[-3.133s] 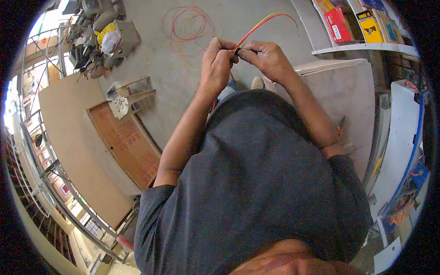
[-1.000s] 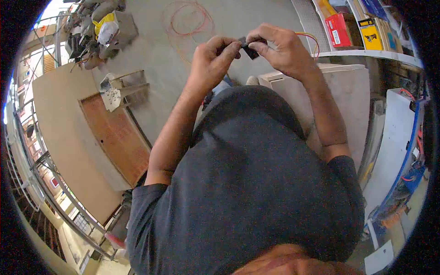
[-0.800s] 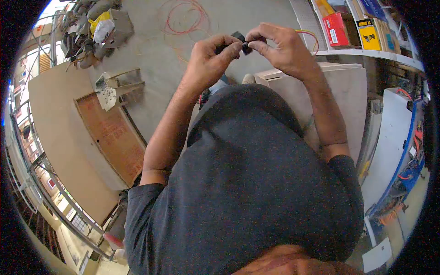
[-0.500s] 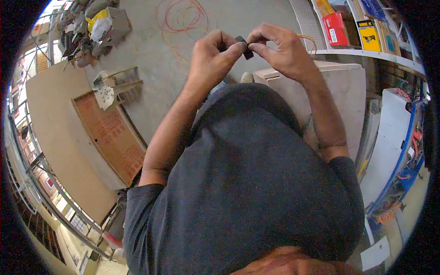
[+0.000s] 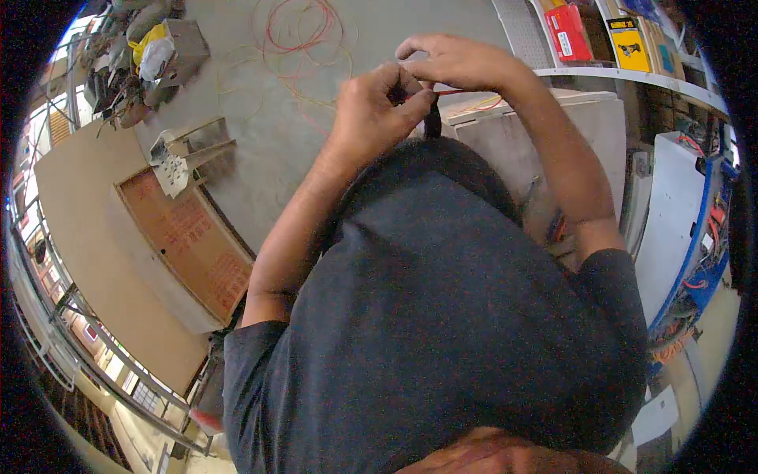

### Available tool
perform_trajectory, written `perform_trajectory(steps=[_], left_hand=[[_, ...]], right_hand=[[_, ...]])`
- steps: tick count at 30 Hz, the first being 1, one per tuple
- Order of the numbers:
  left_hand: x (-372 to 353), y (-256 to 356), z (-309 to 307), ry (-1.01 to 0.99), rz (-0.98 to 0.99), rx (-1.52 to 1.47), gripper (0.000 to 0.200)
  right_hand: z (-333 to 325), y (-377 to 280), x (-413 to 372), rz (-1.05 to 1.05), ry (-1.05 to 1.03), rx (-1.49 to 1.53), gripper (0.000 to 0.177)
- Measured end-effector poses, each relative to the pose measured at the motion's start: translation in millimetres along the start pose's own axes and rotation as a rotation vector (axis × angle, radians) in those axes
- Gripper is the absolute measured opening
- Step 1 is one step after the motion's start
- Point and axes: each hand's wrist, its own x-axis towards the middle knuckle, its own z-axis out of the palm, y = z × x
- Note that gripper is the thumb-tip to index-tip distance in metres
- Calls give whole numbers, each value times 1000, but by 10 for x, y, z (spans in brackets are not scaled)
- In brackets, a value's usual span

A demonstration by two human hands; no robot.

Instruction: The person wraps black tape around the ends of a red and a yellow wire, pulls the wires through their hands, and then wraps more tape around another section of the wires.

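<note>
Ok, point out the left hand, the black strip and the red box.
Left hand (image 5: 377,109): head view, on the middle of the hand.
Black strip (image 5: 433,123): head view, on its hanging part.
Red box (image 5: 576,33): head view, on its red face beside the white label.

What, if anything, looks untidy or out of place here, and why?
The red and yellow wire on the floor beyond the left hand looks untidy: its loops overlap loosely and thin strands stray sideways, rather than being neatly wound.

The shirt (image 5: 450,300) is matt cloth, the wires (image 5: 452,92) plastic-coated, the panel (image 5: 91,221) smooth wood.
</note>
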Motion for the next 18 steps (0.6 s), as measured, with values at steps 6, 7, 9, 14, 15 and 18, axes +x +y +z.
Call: perform_trajectory(steps=[6, 7, 9, 14, 15, 18], left_hand=[[2, -92, 8, 18, 22, -29, 16], [9, -106, 20, 28, 25, -57, 17], [14, -79, 25, 24, 41, -44, 17], [26, -97, 38, 1, 19, -74, 15], [13, -87, 50, -2, 23, -95, 14], [12, -170, 85, -5, 27, -145, 14]], right_hand=[[-31, 16, 84, 42, 115, -443, 52], [-70, 7, 107, 97, -57, -364, 51], [-58, 21, 117, 78, -65, -324, 49], [1, 109, 208, -112, 27, -21, 48], [46, 134, 241, -124, 105, 113, 47], [39, 122, 291, -73, 112, 119, 44]])
